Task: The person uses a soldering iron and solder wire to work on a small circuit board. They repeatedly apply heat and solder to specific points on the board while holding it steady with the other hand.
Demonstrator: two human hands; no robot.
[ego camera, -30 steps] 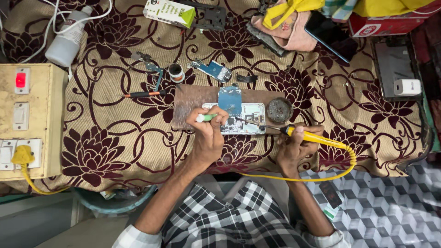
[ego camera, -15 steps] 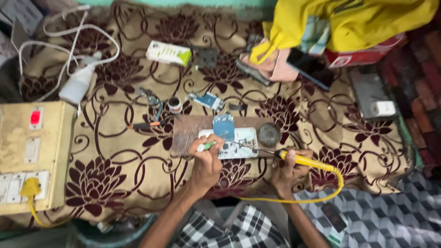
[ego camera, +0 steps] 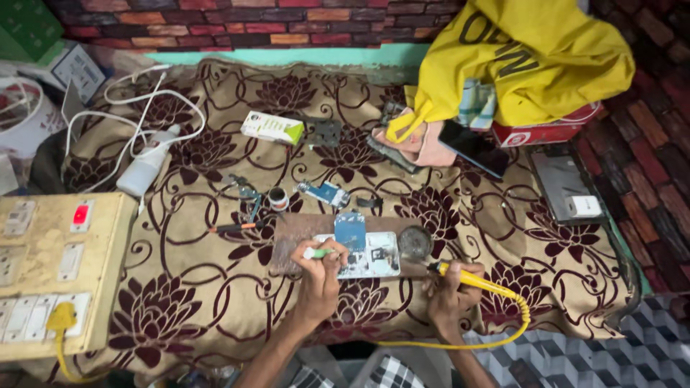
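Fingers of the left hand (ego camera: 318, 276) pinch a green-tipped tool (ego camera: 316, 253), its tip at the near-left edge of the opened phone (ego camera: 363, 253). The right hand (ego camera: 447, 294) grips a yellow iron (ego camera: 471, 278), long axis running right to left, tip just right of the phone. Both lie on a board (ego camera: 295, 237) on the cloth (ego camera: 180, 302).
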